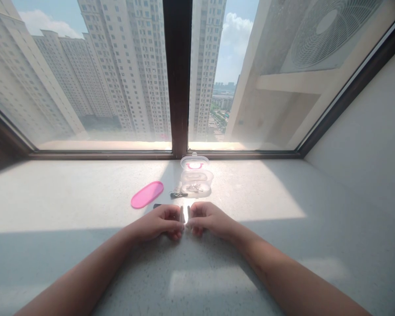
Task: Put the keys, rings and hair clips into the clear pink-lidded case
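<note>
My left hand [163, 223] is closed in a pinch around a slim, dark metallic piece [181, 214] held upright. Facing it across a narrow gap, my right hand [208, 219] pinches a similar slim piece [188, 212]. Their exact kind is too small to make out. Just beyond the hands lies a dark clip-like item [179, 195] with a metal part. Behind it stands a small clear plastic box [210, 177] with metallic bits inside. Its clear lid [183, 163], with a pink handle, is raised at the back. A dark object [157, 205] is partly hidden behind my left hand.
A pink oval tray or lid [147, 195] lies left of the box. Everything rests on a pale speckled windowsill [217, 276], crossed by sunlight and shadow. Dark window frames [179, 79] and glass bound the far side, and a white wall [365, 131] closes the right.
</note>
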A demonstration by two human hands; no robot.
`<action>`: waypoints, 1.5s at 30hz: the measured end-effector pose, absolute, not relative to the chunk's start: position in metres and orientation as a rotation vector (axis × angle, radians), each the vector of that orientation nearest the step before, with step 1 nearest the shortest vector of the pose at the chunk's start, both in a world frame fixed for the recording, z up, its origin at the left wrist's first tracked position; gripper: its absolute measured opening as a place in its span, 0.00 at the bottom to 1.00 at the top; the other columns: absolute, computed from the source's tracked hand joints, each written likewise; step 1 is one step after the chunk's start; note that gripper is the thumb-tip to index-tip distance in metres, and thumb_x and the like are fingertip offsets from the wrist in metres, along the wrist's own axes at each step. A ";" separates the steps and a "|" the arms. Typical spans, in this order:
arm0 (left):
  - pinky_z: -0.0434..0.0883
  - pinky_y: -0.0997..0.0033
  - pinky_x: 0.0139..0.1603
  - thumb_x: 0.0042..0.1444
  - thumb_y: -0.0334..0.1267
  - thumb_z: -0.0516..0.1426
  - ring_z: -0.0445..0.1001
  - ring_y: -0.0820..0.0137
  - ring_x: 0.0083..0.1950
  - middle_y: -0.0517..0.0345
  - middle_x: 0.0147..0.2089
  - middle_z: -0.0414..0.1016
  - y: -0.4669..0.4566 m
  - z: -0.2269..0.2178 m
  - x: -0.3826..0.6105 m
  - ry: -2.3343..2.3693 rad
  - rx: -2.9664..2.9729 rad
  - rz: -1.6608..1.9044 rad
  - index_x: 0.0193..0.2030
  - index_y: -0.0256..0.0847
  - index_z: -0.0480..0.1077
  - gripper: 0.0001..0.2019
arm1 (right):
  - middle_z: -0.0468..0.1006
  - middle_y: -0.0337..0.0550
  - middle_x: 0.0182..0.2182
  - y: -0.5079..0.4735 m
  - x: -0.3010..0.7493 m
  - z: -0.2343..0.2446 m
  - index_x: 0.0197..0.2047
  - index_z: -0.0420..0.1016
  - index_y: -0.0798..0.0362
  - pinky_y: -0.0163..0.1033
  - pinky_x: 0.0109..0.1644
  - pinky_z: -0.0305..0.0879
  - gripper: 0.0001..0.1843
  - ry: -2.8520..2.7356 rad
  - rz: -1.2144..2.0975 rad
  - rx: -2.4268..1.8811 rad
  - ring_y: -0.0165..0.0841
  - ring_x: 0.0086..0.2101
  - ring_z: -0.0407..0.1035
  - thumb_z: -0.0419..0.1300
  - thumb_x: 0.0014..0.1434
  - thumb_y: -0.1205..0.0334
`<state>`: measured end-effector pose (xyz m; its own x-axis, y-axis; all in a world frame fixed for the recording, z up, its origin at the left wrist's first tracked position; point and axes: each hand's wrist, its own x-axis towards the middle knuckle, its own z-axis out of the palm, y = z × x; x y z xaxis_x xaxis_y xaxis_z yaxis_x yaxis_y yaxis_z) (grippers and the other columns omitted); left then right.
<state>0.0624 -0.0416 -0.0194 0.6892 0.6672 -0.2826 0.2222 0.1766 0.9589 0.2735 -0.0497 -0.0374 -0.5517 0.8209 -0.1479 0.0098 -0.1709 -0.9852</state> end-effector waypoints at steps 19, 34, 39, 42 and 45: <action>0.74 0.66 0.39 0.51 0.40 0.62 0.76 0.67 0.35 0.52 0.35 0.76 -0.043 -0.019 0.064 0.801 1.397 0.368 0.39 0.35 0.72 0.12 | 0.72 0.35 0.19 -0.050 0.275 -0.040 0.29 0.66 0.56 0.33 0.25 0.65 0.14 -1.525 1.779 -0.950 0.27 0.19 0.67 0.67 0.48 0.59; 0.73 0.67 0.38 0.52 0.38 0.61 0.75 0.67 0.35 0.52 0.35 0.75 -0.042 -0.021 0.064 0.784 1.404 0.372 0.39 0.35 0.71 0.10 | 0.72 0.36 0.20 -0.051 0.276 -0.038 0.29 0.66 0.56 0.33 0.26 0.65 0.13 -1.560 1.758 -0.938 0.27 0.21 0.67 0.65 0.50 0.60; 0.73 0.66 0.38 0.52 0.38 0.60 0.75 0.67 0.35 0.52 0.35 0.76 -0.041 -0.022 0.064 0.777 1.403 0.370 0.40 0.35 0.71 0.10 | 0.72 0.36 0.20 -0.051 0.276 -0.038 0.29 0.65 0.56 0.33 0.26 0.65 0.13 -1.564 1.765 -0.945 0.26 0.21 0.67 0.66 0.50 0.59; 0.73 0.66 0.38 0.52 0.38 0.61 0.76 0.67 0.35 0.52 0.35 0.76 -0.042 -0.022 0.064 0.771 1.397 0.373 0.40 0.35 0.71 0.10 | 0.72 0.36 0.20 -0.051 0.276 -0.038 0.29 0.66 0.56 0.33 0.26 0.65 0.13 -1.553 1.771 -0.936 0.26 0.21 0.67 0.66 0.50 0.60; 0.73 0.66 0.38 0.52 0.38 0.61 0.76 0.67 0.35 0.53 0.34 0.76 -0.042 -0.022 0.063 0.776 1.396 0.373 0.40 0.35 0.71 0.11 | 0.72 0.36 0.19 -0.051 0.276 -0.038 0.29 0.66 0.56 0.32 0.26 0.64 0.12 -1.546 1.777 -0.935 0.26 0.21 0.67 0.66 0.49 0.61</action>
